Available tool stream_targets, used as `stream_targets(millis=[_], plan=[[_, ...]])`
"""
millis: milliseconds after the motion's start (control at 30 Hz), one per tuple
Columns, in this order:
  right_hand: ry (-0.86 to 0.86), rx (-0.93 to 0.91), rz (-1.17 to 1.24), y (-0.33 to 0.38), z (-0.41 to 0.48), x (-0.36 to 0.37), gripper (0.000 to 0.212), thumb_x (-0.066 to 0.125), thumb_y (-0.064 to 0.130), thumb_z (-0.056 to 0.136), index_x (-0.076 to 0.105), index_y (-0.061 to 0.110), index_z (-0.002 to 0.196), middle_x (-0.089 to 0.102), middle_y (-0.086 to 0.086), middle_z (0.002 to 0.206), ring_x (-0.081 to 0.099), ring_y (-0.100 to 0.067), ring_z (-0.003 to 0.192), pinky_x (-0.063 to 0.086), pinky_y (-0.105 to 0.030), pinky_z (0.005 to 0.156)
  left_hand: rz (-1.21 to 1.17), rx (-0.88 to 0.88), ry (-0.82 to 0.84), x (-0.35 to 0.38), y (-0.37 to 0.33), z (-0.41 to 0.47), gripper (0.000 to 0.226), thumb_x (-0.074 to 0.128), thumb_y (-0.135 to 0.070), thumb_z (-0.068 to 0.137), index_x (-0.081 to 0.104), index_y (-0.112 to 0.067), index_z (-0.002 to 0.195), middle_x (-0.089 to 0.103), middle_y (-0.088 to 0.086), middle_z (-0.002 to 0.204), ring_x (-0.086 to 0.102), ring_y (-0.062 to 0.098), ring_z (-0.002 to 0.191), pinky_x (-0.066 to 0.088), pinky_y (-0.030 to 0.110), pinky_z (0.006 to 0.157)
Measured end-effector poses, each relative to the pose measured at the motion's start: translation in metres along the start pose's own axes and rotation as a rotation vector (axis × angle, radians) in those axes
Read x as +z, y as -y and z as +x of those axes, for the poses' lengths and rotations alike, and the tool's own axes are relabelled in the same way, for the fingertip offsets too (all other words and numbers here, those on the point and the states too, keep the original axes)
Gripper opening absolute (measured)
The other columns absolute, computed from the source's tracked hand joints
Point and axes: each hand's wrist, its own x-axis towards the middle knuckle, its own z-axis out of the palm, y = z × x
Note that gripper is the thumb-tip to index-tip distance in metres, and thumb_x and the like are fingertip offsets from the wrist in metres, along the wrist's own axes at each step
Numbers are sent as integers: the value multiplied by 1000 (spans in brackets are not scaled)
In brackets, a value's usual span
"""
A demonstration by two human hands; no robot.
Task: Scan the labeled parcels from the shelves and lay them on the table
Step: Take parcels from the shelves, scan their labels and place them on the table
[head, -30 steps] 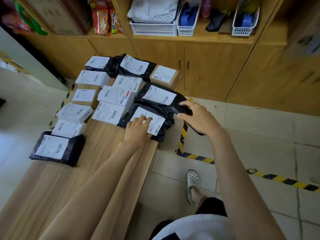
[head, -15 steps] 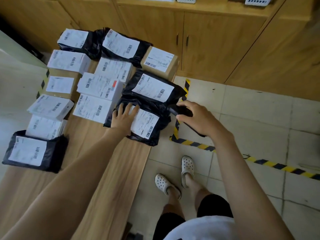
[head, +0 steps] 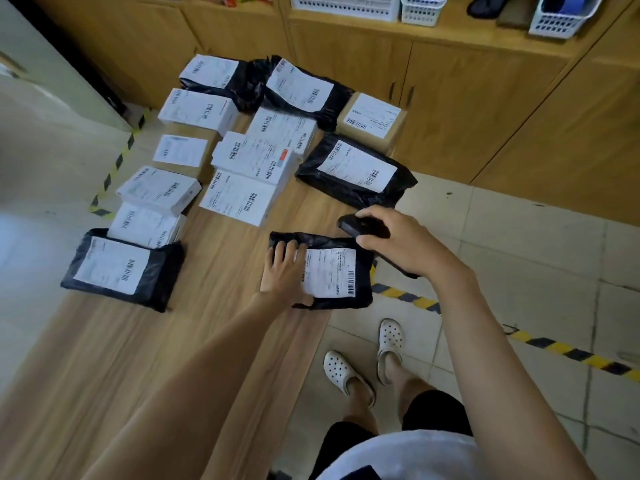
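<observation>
The left hand (head: 284, 271) lies with fingers spread flat on a black parcel (head: 332, 271) at the table's (head: 173, 341) right edge; the right hand (head: 405, 244) curls round a scanner (head: 360, 226) over its far corner. Other parcels (head: 242, 157) crowd the far end.

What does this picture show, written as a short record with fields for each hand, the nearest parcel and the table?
left hand: fingers laid flat on the black parcel
right hand: holds the scanner just beyond that parcel
black parcel: label up, at the table's right edge
table: wooden, other parcels in rows farther back
</observation>
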Motion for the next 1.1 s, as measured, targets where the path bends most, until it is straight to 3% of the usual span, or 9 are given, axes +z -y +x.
stream_targets(millis=[200, 433, 600, 1100], plan=[[10, -88, -100, 48, -17, 29, 48, 62, 44, 94, 49, 39, 139, 49, 8, 148, 46, -17, 135, 42, -42, 105, -52, -43, -161, -12, 47, -51, 119, 73, -62, 69, 12, -7, 154, 13, 10, 161, -2, 34, 151, 6, 48, 123], [103, -294, -109, 142, -28, 50, 50, 66, 49, 90, 49, 45, 137, 47, 7, 150, 46, -17, 136, 43, -42, 106, -31, -281, -362, -73, 144, -114, 121, 76, -59, 65, 12, -6, 154, 23, 10, 156, 2, 35, 150, 2, 52, 122], [81, -460, -107, 192, -38, 48, 47, 64, 42, 94, 51, 38, 139, 50, 12, 146, 47, -13, 133, 41, -34, 96, 33, -402, -519, -119, 202, -153, 120, 77, -59, 61, 20, -4, 151, 31, 13, 151, 7, 38, 149, 4, 53, 121], [247, -697, -190, 285, 7, 45, 47, 63, 47, 90, 52, 43, 135, 57, 9, 135, 57, -15, 118, 49, -42, 100, 185, -679, -613, -185, 269, -202, 126, 79, -71, 55, 28, -4, 149, 37, 13, 146, 15, 39, 148, 6, 53, 119]])
